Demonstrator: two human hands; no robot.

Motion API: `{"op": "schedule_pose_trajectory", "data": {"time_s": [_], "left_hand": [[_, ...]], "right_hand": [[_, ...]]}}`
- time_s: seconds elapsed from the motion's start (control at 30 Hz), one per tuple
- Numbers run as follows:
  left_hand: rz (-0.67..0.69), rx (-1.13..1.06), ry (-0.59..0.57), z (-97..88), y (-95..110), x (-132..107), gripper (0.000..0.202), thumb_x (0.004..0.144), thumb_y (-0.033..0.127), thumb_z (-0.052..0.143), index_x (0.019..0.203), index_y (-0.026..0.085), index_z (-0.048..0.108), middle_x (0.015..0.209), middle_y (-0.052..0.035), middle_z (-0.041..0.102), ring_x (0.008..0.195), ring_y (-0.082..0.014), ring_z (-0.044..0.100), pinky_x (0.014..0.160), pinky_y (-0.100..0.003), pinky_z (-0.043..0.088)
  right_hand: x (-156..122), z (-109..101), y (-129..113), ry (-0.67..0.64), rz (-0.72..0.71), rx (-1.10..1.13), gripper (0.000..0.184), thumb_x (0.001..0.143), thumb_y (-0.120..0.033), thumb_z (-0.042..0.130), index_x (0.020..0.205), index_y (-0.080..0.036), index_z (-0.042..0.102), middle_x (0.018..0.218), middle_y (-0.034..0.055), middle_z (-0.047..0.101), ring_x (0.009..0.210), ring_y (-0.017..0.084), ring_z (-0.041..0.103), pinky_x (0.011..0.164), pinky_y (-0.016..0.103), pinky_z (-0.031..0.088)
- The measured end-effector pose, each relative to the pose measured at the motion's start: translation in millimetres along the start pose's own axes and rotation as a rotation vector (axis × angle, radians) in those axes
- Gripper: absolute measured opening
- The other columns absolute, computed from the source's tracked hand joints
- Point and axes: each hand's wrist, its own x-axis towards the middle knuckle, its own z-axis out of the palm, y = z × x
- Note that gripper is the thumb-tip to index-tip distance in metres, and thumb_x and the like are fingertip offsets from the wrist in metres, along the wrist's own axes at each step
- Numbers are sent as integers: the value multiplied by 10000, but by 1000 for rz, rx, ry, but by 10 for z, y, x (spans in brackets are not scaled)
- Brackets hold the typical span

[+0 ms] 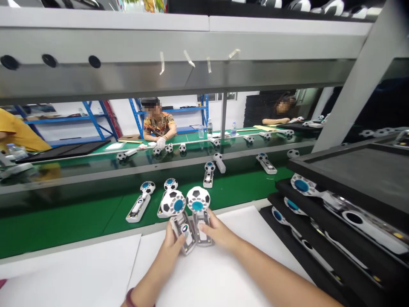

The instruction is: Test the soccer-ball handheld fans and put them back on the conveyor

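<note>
My left hand [172, 245] is closed around a white handheld device with a round football-patterned head [173, 204] and a blue disc in it. My left thumb lies by the round dark button on its grey-and-white handle. Beside it, my right hand [220, 232] grips a second football-headed device [198, 200], thumb across the handle's front. Both devices are held upright, side by side and very close, above the white work surface [230, 273]. Just behind them, another such device [171, 184] lies on the green belt, partly hidden by the one in my left hand.
More football-headed devices [139, 208] lie along the green belt [96, 213]. Black trays [351, 166] holding similar devices are stacked at right. A grey shelf beam [179, 42] crosses overhead. Several people sit beyond the belt, one with gloved hands [160, 143] near devices. Water bottles [209, 128] stand there.
</note>
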Motion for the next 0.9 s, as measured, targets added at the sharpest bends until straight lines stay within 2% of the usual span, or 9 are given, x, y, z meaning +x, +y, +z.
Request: {"op": "schedule_pose_trajectory", "data": {"time_s": [0.1,0.2,0.27,0.43,0.63,0.9], "left_hand": [[-196,-152,-70,-29,39,-68,712,680,459,702,1247,238,332,1090,-96,601,1013,-289,568,866,-397,438],[-264,-252,-134,-32,144,-83,689,653,359,744,1205,243,350,910,-55,638,784,-249,619,713,-367,485],[-283,-270,-154,-26,192,-85,666,625,311,762,1165,234,380,857,-41,638,728,-232,614,677,-354,489],[-326,-216,-143,-17,210,-89,699,587,281,771,1178,220,403,899,-71,638,879,-299,613,728,-390,494],[-340,-218,-146,-33,193,-86,752,578,280,788,1211,228,384,947,-80,633,936,-315,602,757,-405,498],[-344,-205,-171,-43,198,-100,736,627,309,775,1228,235,357,1053,-110,611,1004,-324,579,813,-417,489]], "right_hand": [[-11,2,84,46,153,142,587,668,-515,700,1093,-234,409,933,23,593,856,189,599,828,389,459],[-35,35,87,18,228,303,647,603,-372,773,1093,-251,368,833,-16,580,761,175,607,755,360,473],[-56,60,62,-3,240,336,707,560,-259,789,1116,-256,353,847,-19,581,785,179,609,762,351,468],[-91,117,-29,-28,263,345,706,559,-210,754,1135,-231,345,967,27,593,894,227,606,808,392,454],[-103,159,-150,18,331,343,640,562,-142,693,1110,-217,370,856,4,611,806,209,618,756,363,463],[-117,159,-200,17,338,350,680,547,-162,710,1138,-226,379,923,16,618,856,219,617,762,358,464]]}}
